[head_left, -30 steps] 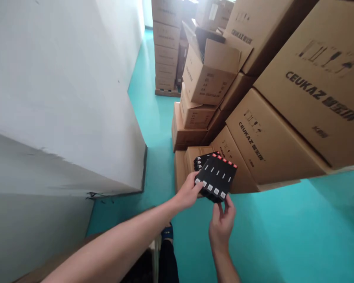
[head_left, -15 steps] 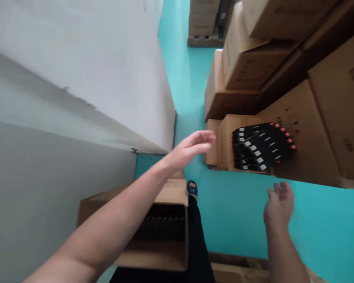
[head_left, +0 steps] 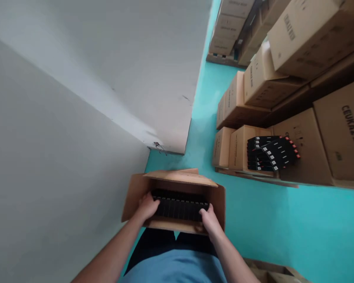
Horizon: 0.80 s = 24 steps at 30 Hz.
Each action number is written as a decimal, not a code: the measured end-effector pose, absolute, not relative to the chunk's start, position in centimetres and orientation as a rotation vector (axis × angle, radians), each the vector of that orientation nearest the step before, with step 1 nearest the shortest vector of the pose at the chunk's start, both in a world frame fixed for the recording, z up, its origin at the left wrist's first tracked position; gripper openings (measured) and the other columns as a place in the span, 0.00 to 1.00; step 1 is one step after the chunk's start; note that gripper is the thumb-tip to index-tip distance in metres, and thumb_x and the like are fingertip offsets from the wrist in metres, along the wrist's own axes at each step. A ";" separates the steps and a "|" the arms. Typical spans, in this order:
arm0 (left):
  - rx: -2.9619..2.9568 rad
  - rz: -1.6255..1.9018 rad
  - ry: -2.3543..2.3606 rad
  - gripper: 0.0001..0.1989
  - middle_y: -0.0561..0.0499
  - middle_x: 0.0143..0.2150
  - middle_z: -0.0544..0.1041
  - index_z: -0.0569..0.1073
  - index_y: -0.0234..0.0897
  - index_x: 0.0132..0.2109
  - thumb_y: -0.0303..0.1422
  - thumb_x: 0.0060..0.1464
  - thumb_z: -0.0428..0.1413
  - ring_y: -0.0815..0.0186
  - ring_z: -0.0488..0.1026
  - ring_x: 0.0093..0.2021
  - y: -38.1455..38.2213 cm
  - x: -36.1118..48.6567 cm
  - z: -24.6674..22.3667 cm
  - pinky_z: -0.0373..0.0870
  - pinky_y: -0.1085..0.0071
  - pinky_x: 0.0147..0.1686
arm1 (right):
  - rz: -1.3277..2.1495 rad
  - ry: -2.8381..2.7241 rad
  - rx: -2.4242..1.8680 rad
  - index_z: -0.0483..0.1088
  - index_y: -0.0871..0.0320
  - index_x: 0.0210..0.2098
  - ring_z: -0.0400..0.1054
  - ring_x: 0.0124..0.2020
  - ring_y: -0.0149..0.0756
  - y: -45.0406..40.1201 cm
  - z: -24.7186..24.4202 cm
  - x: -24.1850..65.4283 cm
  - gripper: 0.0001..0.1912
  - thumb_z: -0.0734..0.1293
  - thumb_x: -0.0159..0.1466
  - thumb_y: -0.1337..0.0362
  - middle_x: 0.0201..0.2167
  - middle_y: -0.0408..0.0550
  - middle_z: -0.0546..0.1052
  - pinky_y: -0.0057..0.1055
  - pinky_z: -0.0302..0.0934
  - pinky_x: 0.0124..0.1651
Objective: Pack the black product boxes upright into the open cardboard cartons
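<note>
Head view: black flat packs (head_left: 179,205) are touched inside an open cardboard carton (head_left: 132,200) at 6 o'clock by the left hand (head_left: 147,206) and right hand (head_left: 210,220), fingers (head_left: 144,199) half curled over them, grip unclear; further packs (head_left: 273,154) are stacked on shelved cartons (head_left: 238,149) at 2 o'clock

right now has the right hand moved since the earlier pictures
Yes. The right hand has moved from above the teal floor beside the open cardboard carton to inside it, on the row of black items.
</note>
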<state>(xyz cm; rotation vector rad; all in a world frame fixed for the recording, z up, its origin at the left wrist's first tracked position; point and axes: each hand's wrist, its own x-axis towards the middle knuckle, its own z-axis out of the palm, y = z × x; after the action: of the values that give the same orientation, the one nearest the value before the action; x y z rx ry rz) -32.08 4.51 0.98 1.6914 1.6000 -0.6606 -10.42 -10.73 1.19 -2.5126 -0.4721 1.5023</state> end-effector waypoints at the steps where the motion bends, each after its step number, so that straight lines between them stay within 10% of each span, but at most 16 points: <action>1: 1.717 -0.684 1.626 0.25 0.28 0.58 0.73 0.70 0.28 0.58 0.33 0.55 0.47 0.40 0.70 0.59 4.0 -32.2 0.8 0.67 0.49 0.54 | 1.465 -0.521 -2.565 0.48 0.80 0.69 0.63 0.65 0.52 -10.5 1.0 -11.0 0.38 0.54 0.63 0.65 0.65 0.74 0.63 0.45 0.61 0.64; 6: 2.006 -0.671 1.392 0.30 0.26 0.55 0.73 0.70 0.28 0.59 0.29 0.47 0.56 0.37 0.64 0.61 2.3 -34.1 1.4 0.61 0.45 0.56 | 1.248 -1.065 -2.753 0.55 0.76 0.67 0.61 0.64 0.68 -10.4 1.9 -13.1 0.41 0.64 0.56 0.69 0.63 0.81 0.62 0.58 0.59 0.62; 13: 2.160 -0.566 0.898 0.44 0.38 0.68 0.66 0.64 0.40 0.67 0.39 0.43 0.68 0.47 0.60 0.67 2.5 -34.9 -2.1 0.42 0.51 0.70 | 1.494 -1.915 -2.300 0.53 0.59 0.71 0.53 0.69 0.59 -8.8 -2.0 -12.8 0.53 0.75 0.53 0.50 0.68 0.65 0.60 0.52 0.45 0.71; 24: 2.150 -0.716 0.895 0.41 0.30 0.59 0.72 0.69 0.33 0.60 0.34 0.38 0.70 0.36 0.67 0.59 3.0 -30.9 -3.1 0.56 0.41 0.61 | 1.508 -1.657 -2.230 0.57 0.58 0.69 0.67 0.61 0.55 -7.5 -5.1 -9.9 0.45 0.72 0.59 0.46 0.63 0.61 0.70 0.46 0.62 0.61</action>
<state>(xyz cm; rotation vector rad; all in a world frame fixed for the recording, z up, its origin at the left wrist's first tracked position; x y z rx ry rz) -30.90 3.02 -3.08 2.1496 0.8952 -0.7163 -9.87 -7.52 -5.15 -2.2303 -1.6570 1.5085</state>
